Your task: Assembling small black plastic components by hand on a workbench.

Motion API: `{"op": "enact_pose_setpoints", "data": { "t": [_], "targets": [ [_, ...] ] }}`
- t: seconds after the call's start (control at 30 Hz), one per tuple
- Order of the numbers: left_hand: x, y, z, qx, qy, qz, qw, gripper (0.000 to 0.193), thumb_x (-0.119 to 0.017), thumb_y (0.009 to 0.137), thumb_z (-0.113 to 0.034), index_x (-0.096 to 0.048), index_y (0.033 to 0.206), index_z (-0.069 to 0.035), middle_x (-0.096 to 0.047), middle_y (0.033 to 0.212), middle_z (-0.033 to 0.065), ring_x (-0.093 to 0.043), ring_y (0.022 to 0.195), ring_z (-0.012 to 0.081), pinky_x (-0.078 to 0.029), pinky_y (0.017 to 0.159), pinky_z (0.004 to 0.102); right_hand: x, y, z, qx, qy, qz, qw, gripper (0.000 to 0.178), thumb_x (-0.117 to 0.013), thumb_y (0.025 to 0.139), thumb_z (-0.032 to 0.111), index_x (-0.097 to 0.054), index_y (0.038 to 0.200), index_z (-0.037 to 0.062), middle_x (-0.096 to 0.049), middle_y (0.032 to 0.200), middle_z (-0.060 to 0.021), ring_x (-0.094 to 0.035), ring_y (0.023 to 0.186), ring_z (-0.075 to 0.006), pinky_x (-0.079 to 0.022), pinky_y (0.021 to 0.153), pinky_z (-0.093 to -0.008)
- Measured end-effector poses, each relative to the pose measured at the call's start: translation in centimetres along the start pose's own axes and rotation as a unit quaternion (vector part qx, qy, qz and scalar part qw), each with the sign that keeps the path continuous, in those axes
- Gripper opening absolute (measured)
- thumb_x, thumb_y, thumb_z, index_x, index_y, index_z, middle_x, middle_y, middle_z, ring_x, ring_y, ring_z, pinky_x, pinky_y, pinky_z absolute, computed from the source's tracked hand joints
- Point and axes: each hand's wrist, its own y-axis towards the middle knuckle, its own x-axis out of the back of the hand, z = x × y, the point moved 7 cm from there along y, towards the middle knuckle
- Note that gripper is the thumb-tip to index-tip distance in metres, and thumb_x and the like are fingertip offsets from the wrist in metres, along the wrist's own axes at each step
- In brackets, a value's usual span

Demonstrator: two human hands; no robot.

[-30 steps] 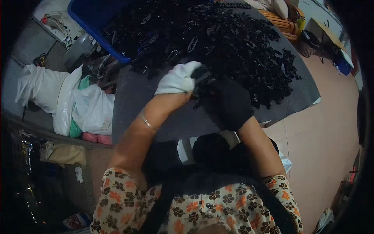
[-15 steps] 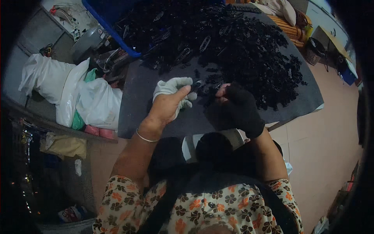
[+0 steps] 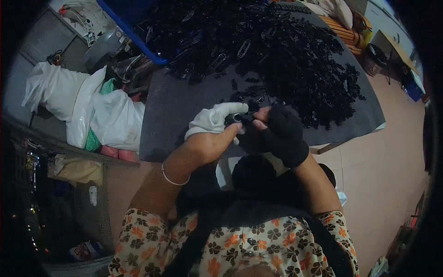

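Bench [image 3: 161,104]: dark grey top, in front of the person, near edge just below the hands. Black parts pile [image 3: 309,69] covers most of its far and right side, a loose mix of small pieces; some show as oblong frames with open centres. A few strays lie between pile and hands. Blue tub [image 3: 146,48] at the far left of the bench, rim against the pile.

White bags [image 3: 117,120] stuffed full, left of the bench, with green and pink bits showing under them. Dark wastebasket [image 3: 373,60] on the floor [image 3: 369,147], far right.

Both hands work over the near part of the bench. Right hand [image 3: 282,134]: black glove, bare fingertips, thumb and finger pinched narrow on the right end of a small black part [image 3: 236,118]. Left hand [image 3: 216,123]: white covering on the fingers, bare thumb, closed on the left end. Bangle [image 3: 173,181] on the left wrist. The small part sits between the hands, short of the pile; can't tell if it's one piece or two joined.
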Motion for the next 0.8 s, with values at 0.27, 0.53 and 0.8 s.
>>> {"op": "enact_pose_setpoints", "data": {
  "t": [0.27, 0.53, 0.8],
  "targets": [
    [0.7, -1.0, -1.1, -0.011, -0.040, 0.039, 0.998, 0.035, -0.055, 0.086, -0.003, -0.050, 0.121, -0.001, -0.065, 0.088, 0.0068, -0.060, 0.075, 0.0086, -0.049, 0.061, 0.0205, -0.4, -0.5, 1.5, 0.092, -0.095, 0.059, 0.990, 0.028, -0.070, 0.069, 0.004, -0.061, 0.095, 0.0067, -0.061, 0.093, -0.0107, -0.061, 0.077, -0.0267, -0.049, 0.064, -0.0332],
    [1.0, -1.0, 0.3, -0.051, -0.168, -0.058, 0.983, 0.032, -0.056, 0.087, -0.005, -0.052, 0.119, 0.002, -0.063, 0.101, 0.0116, -0.063, 0.084, 0.0138, -0.052, 0.065, 0.0250, -0.2, 0.2, 1.9, 0.058, -0.032, 0.036, 0.997, 0.019, -0.066, 0.071, 0.002, -0.058, 0.088, 0.0069, -0.060, 0.089, -0.0107, -0.058, 0.073, -0.0277, -0.046, 0.062, -0.0348],
    [-1.6, -3.4, -3.7, -0.293, 0.220, -0.167, 0.915, 0.030, -0.061, 0.078, -0.004, -0.059, 0.108, 0.000, -0.054, 0.112, 0.0296, -0.059, 0.098, 0.0400, -0.050, 0.083, 0.0392, -3.6, -2.6, -2.1, -0.401, 0.356, 0.018, 0.844, 0.006, -0.058, 0.085, 0.012, -0.054, 0.088, 0.0080, -0.055, 0.077, 0.0018, -0.051, 0.067, -0.0037, -0.042, 0.058, -0.0208]
  ]
}}
